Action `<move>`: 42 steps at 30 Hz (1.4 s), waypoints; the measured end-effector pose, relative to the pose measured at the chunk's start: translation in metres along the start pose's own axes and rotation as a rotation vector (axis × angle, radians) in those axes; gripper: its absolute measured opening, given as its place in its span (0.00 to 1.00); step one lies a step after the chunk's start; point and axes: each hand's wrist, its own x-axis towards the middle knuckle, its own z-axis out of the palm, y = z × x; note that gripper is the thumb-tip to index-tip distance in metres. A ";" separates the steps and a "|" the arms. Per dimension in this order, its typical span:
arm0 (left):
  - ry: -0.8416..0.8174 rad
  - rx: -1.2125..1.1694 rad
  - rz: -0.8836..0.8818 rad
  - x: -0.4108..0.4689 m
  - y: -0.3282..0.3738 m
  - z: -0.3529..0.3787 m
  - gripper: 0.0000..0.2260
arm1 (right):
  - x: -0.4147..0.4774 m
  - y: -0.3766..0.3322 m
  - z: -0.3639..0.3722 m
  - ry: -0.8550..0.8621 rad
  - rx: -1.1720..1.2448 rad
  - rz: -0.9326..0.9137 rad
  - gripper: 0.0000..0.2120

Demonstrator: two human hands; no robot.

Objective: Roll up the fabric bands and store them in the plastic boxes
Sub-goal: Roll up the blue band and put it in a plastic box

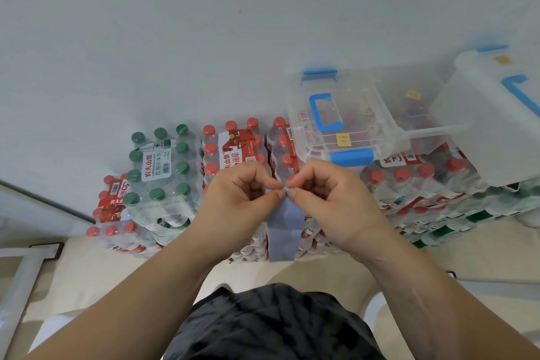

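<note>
A grey-blue fabric band [285, 231] hangs down between my hands, its top end pinched at fingertip level. My left hand [239, 193] and my right hand [327, 193] both grip that top end with thumb and forefinger, fingertips almost touching. The band's lower end dangles free in front of the bottle packs. Behind my right hand a clear plastic box [336, 117] with a blue handle and blue clasps rests on the packs, its lid closed. A second clear box [420, 114] stands to its right, and a white lid [491, 114] leans over it.
Shrink-wrapped packs of water bottles are stacked against the white wall: green-capped ones [160, 166] at the left, red-capped ones [230, 149] in the middle and right. A metal frame [20, 272] stands at the lower left. My dark shorts [271, 324] fill the bottom.
</note>
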 end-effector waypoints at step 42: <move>0.049 -0.059 -0.111 0.003 0.012 0.006 0.07 | -0.002 -0.002 -0.003 0.092 0.187 0.100 0.09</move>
